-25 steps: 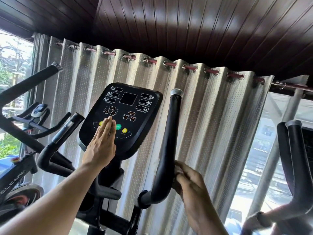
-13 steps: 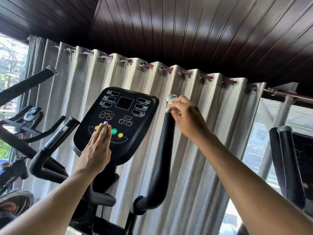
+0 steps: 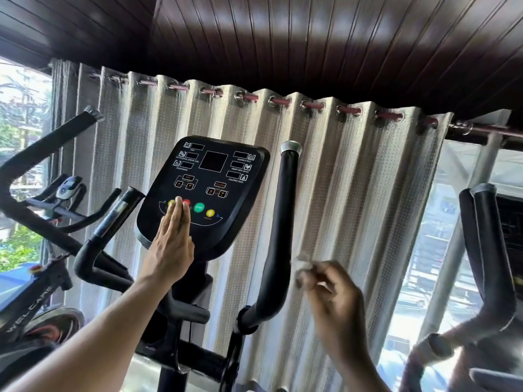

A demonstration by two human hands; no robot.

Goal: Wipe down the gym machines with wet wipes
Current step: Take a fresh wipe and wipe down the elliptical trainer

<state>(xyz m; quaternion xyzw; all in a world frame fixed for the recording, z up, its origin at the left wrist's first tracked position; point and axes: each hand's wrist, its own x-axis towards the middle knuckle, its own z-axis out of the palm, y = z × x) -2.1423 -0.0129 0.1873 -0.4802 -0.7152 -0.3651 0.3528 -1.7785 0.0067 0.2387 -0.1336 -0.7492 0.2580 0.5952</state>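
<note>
Pressing flat on the lower left part of the console [image 3: 208, 190], the left hand [image 3: 169, 247] has its fingers straight and close together, with the fingertips [image 3: 179, 203] lying over the row of round buttons, between a yellow button [image 3: 170, 203] and a red button [image 3: 186, 202]. This hand grips nothing; it only rests on the black panel of the elliptical machine [image 3: 195, 306]. A green button [image 3: 199, 207] and another yellow one sit just to the right of the fingers, not covered. The right hand [image 3: 331, 290] is blurred and stands just beside the right handlebar [image 3: 280, 236], a little to the right of its middle part, and it does not touch the bar. Its fingers are curled, and between them a small pale piece shows, which seems to be the wet wipe [image 3: 304, 260], pinched at the fingertips; because of the blur I cannot be fully sure of its shape. The right handlebar rises upright and ends in a silver cap [image 3: 291, 147] near the top of the console. The left handlebar [image 3: 110, 222] of the same machine slants up at the left side of the console. Behind the machine hangs a grey curtain [image 3: 353, 193] on a reddish rod, under a dark wooden ceiling [image 3: 311, 38]. At the left edge of the view stands an exercise bike [image 3: 36, 284], and at the right edge the black handles of another machine [image 3: 486, 250] are seen before a bright window.
</note>
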